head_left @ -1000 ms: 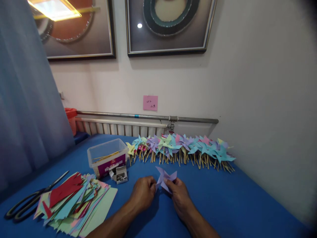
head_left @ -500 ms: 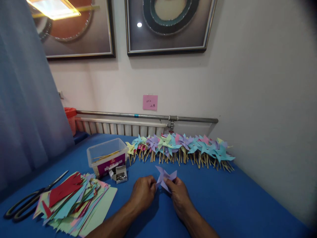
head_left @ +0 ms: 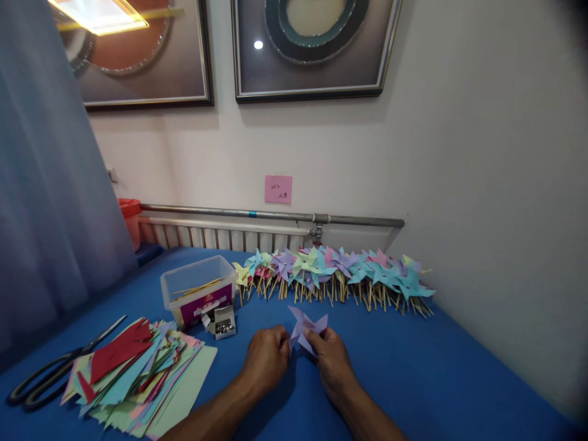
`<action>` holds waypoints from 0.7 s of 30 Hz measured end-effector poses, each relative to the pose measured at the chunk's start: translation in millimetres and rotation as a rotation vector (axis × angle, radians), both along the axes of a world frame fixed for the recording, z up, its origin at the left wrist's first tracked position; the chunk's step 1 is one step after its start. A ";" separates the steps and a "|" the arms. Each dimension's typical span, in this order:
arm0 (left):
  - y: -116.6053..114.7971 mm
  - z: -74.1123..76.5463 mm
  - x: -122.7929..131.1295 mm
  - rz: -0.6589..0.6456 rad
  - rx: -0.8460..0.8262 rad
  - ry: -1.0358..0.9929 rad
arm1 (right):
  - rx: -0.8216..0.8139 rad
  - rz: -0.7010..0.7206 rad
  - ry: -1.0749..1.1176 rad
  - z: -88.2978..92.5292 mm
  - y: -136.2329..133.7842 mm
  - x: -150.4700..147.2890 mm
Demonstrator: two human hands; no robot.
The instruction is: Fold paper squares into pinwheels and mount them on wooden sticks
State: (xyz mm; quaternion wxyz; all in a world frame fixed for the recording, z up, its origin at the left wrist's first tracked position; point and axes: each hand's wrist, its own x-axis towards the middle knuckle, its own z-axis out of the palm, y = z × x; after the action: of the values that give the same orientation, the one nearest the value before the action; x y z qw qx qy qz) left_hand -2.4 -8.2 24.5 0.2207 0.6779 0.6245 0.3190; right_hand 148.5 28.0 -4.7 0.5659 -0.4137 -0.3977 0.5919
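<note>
One pr. scissors [head_left: 48, 381] lies far L on blue desk [head_left: 413, 373], beside pile of col. paper [head_left: 177, 392]. Next, clear tub [head_left: 209, 301] w/ thin sticks [head_left: 198, 288], small open box [head_left: 225, 314] of shiny bits in front. L hand [head_left: 266, 356]: fingers curled at L edge of purple pinwheel [head_left: 299, 326], can't tell if gripping. Pinwheel's betw. both hands; R hand [head_left: 334, 361] fingers pinch it, thumb on top nr. ctr. Behind, mixed-col. pinwheels [head_left: 340, 263] on sticks run along wall [head_left: 482, 184] to R.

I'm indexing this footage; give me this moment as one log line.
right hand: pinching purple pinwheel | left hand: fingers curled beside it, contact unclear | far left: scissors, paper pile
</note>
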 end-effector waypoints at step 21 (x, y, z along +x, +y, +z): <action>-1.1 -2.7 5.0 0.022 -0.006 -0.028 | -0.002 -0.024 0.001 -3.4 3.6 -1.2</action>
State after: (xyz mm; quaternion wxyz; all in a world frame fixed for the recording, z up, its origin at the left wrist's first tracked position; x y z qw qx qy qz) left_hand 2.6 -9.3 21.8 0.2282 0.6658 0.6296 0.3290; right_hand 147.4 31.6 -8.1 0.5728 -0.4185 -0.3920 0.5858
